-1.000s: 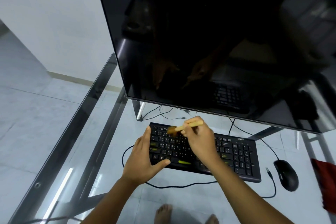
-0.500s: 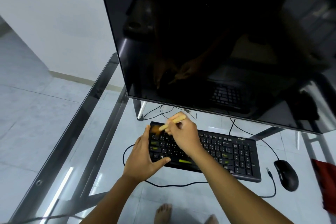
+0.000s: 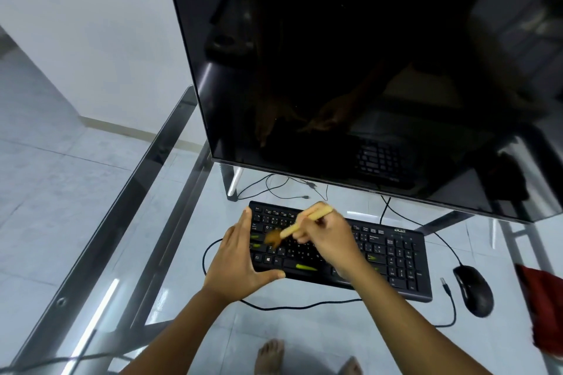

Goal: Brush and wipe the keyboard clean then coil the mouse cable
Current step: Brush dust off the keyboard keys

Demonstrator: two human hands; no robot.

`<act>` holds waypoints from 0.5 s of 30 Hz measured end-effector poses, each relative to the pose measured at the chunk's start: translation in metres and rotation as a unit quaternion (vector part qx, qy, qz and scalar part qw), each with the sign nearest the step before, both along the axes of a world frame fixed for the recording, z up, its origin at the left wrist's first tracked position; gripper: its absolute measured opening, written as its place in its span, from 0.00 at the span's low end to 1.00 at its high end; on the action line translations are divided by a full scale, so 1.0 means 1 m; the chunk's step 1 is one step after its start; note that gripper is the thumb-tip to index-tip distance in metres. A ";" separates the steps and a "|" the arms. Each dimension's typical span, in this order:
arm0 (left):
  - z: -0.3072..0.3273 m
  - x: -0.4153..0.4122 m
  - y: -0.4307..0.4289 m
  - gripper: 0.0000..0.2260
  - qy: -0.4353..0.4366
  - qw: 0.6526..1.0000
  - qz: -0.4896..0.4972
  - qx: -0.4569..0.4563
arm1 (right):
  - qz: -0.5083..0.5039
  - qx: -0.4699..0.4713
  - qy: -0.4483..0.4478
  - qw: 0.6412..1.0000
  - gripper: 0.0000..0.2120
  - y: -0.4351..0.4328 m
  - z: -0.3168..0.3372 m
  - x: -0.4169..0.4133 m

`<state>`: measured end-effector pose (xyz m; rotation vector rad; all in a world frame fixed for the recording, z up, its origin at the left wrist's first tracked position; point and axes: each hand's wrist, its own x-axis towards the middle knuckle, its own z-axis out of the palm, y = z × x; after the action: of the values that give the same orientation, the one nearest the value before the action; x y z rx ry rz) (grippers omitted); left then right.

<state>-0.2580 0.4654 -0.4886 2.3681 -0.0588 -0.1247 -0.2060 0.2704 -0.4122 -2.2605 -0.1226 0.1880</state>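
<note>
Glass bench (image 3: 122,207), and the left grip (image 3: 240,262) hasn't budged: fingers straight against the left end of the keyboard (image 3: 396,256), thumb along its near edge. The brush (image 3: 304,221), pinched in the right grip (image 3: 330,240), has swung from the far-left corner down to the left middle rows, bristles blurred mid-stroke. Brushing's still running, I'd say, with green streaks left on the keys. Further right, the mouse (image 3: 473,289) and mouse cable (image 3: 425,226) lie uncoiled, and the red cloth (image 3: 545,307) waits.

The person's left hand (image 3: 240,265) and right hand (image 3: 329,240) are bare, the forearms (image 3: 411,323) unsleeved, the feet (image 3: 269,355) bare too.
</note>
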 end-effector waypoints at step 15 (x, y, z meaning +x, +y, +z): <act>0.001 -0.004 0.019 0.58 0.005 1.000 -0.017 0.013 | -0.043 0.018 -0.059 0.997 0.13 -0.011 0.000 -0.038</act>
<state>-0.2620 0.4839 -0.4873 2.3938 -0.0937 -0.1552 -0.2444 0.2591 -0.4123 -2.2363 -0.0905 0.0060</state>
